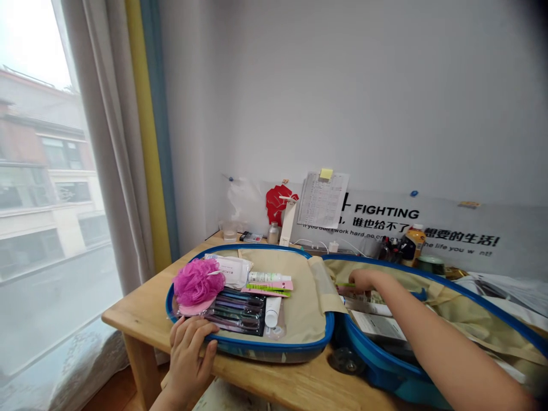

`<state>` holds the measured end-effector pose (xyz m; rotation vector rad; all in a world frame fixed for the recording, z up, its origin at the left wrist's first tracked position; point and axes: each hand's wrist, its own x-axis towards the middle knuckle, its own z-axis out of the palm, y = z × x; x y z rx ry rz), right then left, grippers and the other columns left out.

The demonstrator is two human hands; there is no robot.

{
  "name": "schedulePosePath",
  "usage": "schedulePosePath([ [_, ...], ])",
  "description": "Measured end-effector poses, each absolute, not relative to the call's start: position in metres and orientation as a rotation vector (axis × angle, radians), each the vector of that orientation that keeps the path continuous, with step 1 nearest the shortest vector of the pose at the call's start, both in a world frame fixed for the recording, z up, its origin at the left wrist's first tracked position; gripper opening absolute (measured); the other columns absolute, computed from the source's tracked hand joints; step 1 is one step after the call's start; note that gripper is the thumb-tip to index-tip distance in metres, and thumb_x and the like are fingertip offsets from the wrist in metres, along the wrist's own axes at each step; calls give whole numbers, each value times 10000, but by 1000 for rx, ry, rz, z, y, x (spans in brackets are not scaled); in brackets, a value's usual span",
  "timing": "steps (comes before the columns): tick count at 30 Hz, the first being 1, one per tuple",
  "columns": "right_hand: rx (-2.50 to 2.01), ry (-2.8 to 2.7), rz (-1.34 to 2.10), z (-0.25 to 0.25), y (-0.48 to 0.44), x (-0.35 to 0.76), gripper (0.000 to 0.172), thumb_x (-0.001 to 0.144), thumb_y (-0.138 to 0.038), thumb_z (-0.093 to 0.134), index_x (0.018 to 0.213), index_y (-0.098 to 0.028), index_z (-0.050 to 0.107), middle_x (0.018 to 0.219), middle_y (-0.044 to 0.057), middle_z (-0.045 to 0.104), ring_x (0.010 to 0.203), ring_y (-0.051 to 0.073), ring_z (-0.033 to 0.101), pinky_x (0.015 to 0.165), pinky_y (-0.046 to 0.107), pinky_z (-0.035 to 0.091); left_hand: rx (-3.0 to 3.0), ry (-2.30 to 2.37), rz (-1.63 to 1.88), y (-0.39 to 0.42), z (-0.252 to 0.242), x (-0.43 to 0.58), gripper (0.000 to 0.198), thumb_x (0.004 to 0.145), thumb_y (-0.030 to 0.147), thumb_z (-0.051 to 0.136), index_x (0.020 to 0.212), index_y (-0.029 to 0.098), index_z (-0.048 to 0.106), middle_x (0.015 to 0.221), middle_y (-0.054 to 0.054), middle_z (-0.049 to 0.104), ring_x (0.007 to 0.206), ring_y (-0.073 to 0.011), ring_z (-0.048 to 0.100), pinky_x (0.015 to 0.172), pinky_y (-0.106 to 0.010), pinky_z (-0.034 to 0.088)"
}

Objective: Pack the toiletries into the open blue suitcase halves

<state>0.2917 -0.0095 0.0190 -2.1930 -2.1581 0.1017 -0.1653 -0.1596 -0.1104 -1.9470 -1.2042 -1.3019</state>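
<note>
A: Where do we place the suitcase [307, 308]?
B: On the wooden table [139, 305], unfolded, its two halves side by side. Our left hand [191, 342] rests loosely curved on the near-left rim, thumb apart from the fingers; whether it grips, we cannot tell.
A: And our right hand [366, 278]?
B: Down inside the right half, fingers partly hidden—narrow or holding something, we cannot tell. Just nearer lie a white tube-shaped item [372, 307] and a flat white box [379, 325].
A: Handling estimate?
B: Shell probably stiff and smooth, bulky when loaded; we would hold it by the blue rim. The lining looks soft. In the left half, the pink bath puff [199, 282] should be light and squashy, best pinched in the middle; the toothbrush pack [240, 311] slippery, taken by its edge; the white tube [273, 311] squeezable, held mid-body.
A: Obstructions?
B: The fabric hinge strip [327, 285] between the halves; a bottle [412, 244] and papers [509, 297] crowding the far right side—little room there, we judge.
</note>
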Motion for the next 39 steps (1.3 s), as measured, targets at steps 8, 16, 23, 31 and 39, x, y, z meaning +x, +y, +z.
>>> schedulePosePath([
  [8,-2165,-2166,-30,73,-18,276,214,859,-341,540,908,-183,675,815,83,665,767,185,619,701,336,498,-1948,-1225,-1322,-159,-112,-165,131,875,261,445,941,244,557,863,-19,652,894,-213,557,949,-412,313],
  [16,-1443,-2398,-91,49,-40,170,421,821,-112,435,1193,-218,600,1114,78,600,1016,166,582,914,290,437,-1933,-1228,-1318,-158,-113,-165,131,873,269,439,927,245,556,859,-21,651,878,-206,570,944,-409,322],
  [23,-1267,-2526,-29,23,-51,128,225,848,-180,483,989,-212,656,1009,59,628,885,152,604,817,276,457,-1942,-1234,-1320,-159,-112,-165,130,874,264,440,934,244,553,875,-24,648,891,-211,566,960,-415,306],
  [31,-1099,-2582,118,17,-52,129,194,800,-136,541,913,-217,677,996,45,642,893,140,615,831,272,477,-1950,-1231,-1318,-158,-114,-166,129,867,266,454,936,244,561,867,-22,653,888,-215,565,959,-417,309],
  [39,-919,-2594,256,10,-43,130,422,810,-62,426,1085,-246,688,1220,66,628,1103,148,593,968,332,460,-1938,-1233,-1324,-159,-111,-164,131,871,266,442,927,245,559,857,-20,650,880,-213,566,946,-409,313],
])
